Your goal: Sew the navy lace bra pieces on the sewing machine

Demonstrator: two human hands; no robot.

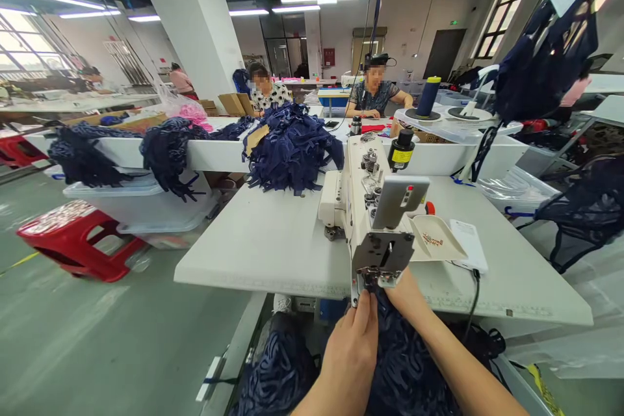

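Observation:
A cream sewing machine [361, 201] stands on the white worktable, its metal head plate facing me. My left hand [351, 341] is just below the needle area, fingers pressed together on a navy blue fabric strap [374, 287] at the presser foot. My right hand [400, 292] reaches in from the right side of the head; its fingers are hidden behind the machine. Under my hands a large bunch of navy straps [404, 364] hangs over my lap. A heaped pile of navy straps [292, 149] lies on the table's far side, left of the machine.
Right of the machine are a cream tray [441, 240] with small copper-coloured parts and a white power bank [468, 244] with a cable. A navy thread cone [429, 97] stands behind. A red stool [80, 237] is at the left. Two people sit across the table.

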